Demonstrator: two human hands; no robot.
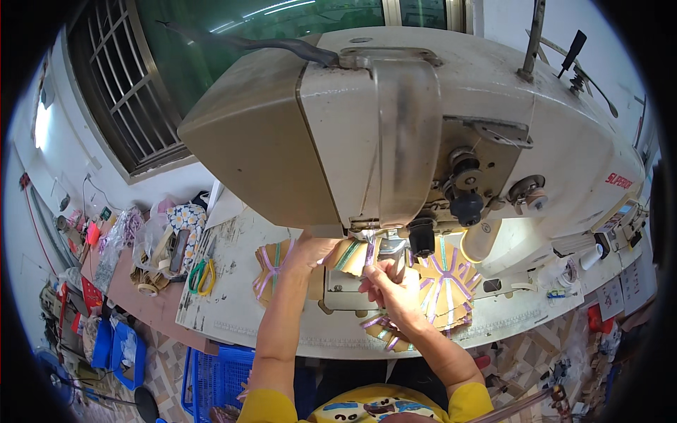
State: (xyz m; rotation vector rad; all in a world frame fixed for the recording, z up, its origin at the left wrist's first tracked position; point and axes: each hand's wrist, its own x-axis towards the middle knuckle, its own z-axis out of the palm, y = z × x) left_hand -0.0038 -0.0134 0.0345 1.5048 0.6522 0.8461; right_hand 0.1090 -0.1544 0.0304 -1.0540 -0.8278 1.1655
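Observation:
A tan piece point(348, 256) with a green strip lies under the needle area of a large sewing machine point(338, 148). My left hand point(314, 249) is at the left edge of this piece, its fingers mostly hidden by the machine head. Close in front of the presser foot, my right hand point(396, 287) is closed, thumb and finger pinching the end of a narrow purple ribbon point(369, 255). The ribbon runs from the fingers up toward the needle. Beside the right hand lies a stack of tan pieces point(446, 296) with purple and green strips; more tan pieces point(266, 275) lie left of my left forearm.
Green- and yellow-handled scissors point(202, 276) lie on the white worktable point(233, 310) at the left. Beyond them are plastic bags and a flowered cloth point(186, 224). Blue baskets point(218, 377) stand below the table edge. The machine head hangs low over both hands.

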